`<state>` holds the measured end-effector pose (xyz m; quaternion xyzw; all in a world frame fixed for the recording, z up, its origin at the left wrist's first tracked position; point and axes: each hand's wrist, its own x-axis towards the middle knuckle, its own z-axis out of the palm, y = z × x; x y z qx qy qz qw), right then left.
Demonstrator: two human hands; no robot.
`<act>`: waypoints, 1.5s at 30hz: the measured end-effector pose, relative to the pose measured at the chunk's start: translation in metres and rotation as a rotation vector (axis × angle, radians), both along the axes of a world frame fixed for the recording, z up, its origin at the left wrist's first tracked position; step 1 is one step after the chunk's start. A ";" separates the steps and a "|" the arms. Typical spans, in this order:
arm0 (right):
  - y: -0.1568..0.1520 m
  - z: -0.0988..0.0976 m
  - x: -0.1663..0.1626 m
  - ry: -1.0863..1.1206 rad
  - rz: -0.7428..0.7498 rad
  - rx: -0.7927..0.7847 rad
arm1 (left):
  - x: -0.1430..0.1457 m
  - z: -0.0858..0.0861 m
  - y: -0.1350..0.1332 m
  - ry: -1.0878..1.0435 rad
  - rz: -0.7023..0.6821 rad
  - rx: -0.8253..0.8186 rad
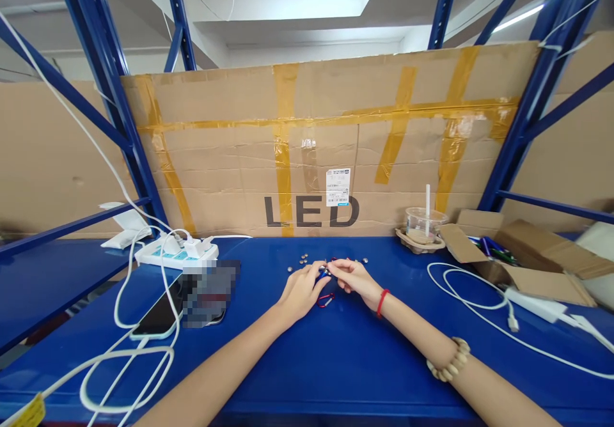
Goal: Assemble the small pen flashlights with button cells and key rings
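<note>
My left hand (303, 291) is closed around a small blue object with a shiny metal part (323, 273), gripping it between thumb and fingers. Against its far end, the pinched fingertips of my right hand (354, 279) meet; whatever sits between them is too small to make out. Just below lies a red carabiner (325, 300) on the blue tabletop. Several small silver round pieces, like button cells (304, 259), are scattered beyond my left hand. Another silver piece (365, 261) rests past my right hand, where bits of something red are partly hidden behind the fingers.
On the left are a white power strip (177, 253), a phone (160, 312) and looped white cables (127, 353). A lidded plastic cup (425, 224), an open cardboard box (542, 280) and a white adapter (536, 305) are at right. Cardboard (230, 171) walls the back.
</note>
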<state>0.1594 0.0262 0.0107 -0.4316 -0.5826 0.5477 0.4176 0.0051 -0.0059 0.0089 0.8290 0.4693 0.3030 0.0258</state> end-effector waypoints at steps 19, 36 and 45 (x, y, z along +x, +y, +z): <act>-0.002 0.003 -0.001 -0.040 0.006 -0.048 | 0.000 -0.001 0.000 0.063 0.067 0.005; -0.002 0.006 -0.001 -0.038 -0.044 -0.072 | 0.002 0.002 -0.001 0.090 0.101 0.022; -0.003 0.005 -0.003 -0.036 -0.034 -0.054 | 0.001 0.000 0.000 0.111 0.109 0.035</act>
